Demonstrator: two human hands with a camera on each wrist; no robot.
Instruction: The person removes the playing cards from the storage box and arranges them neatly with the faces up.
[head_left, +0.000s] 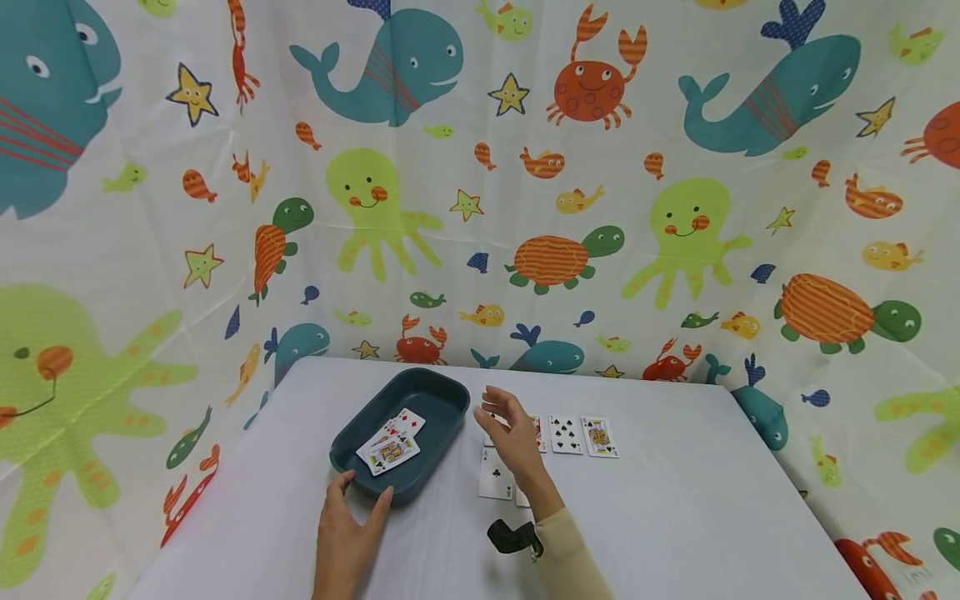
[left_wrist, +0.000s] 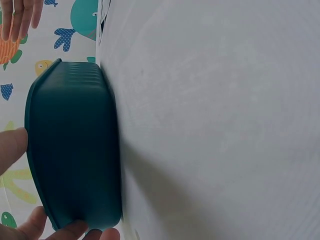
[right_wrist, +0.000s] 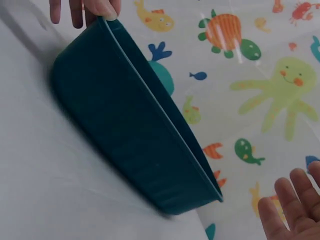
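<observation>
A dark teal plastic tub stands on the white table with several face-up playing cards loosely piled inside. My left hand holds its near end, thumb and fingers spread around the rim. In the left wrist view, those fingertips touch the outer wall of the tub. To the right of the tub, my right hand is raised with fingers loosely extended and nothing in them. It partly covers a row of face-up cards. The ace of clubs lies in front of that row, another card beside it mostly hidden by the wrist.
A white cloth covers the table. Behind and at both sides hangs a curtain printed with sea animals, close to the table's back edge. The black wrist camera sits on the right wrist by a beige sleeve.
</observation>
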